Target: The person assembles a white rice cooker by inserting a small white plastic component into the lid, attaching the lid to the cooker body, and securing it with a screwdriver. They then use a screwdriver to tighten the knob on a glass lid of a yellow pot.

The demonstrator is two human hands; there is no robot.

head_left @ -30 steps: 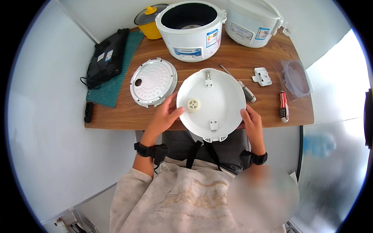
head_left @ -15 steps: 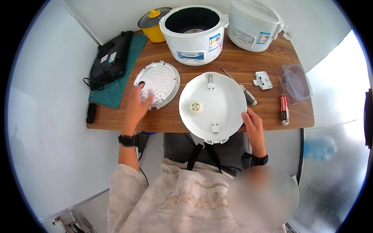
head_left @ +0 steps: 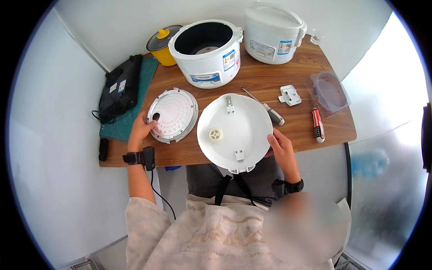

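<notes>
My left hand (head_left: 140, 129) is closed on the left edge of a round rice cooker inner lid (head_left: 173, 112), a dimpled silver plate in a white rim. The thumb rests on top near a dark oval hole; the other fingers are partly hidden at the edge. My right hand (head_left: 282, 150) grips the right rim of a white rice cooker lid shell (head_left: 243, 130), thumb on the rim and fingers underneath. The shell lies hollow side up at the table's front edge, showing a cream round vent piece (head_left: 215, 135) and small brackets inside.
Behind stand an open white rice cooker (head_left: 202, 67), a closed rice cooker (head_left: 274, 38) and a yellow pot (head_left: 166, 56). A grey-handled screwdriver (head_left: 274, 116), red screwdriver (head_left: 318, 126), white bracket (head_left: 290, 95) and clear plastic tray (head_left: 330, 94) lie right. A black device (head_left: 121, 90) sits on a green mat (head_left: 119, 130).
My left hand has gone from hovering over the inner lid to gripping its left edge. My right hand keeps hold of the lid shell. The whole view has shifted slightly.
</notes>
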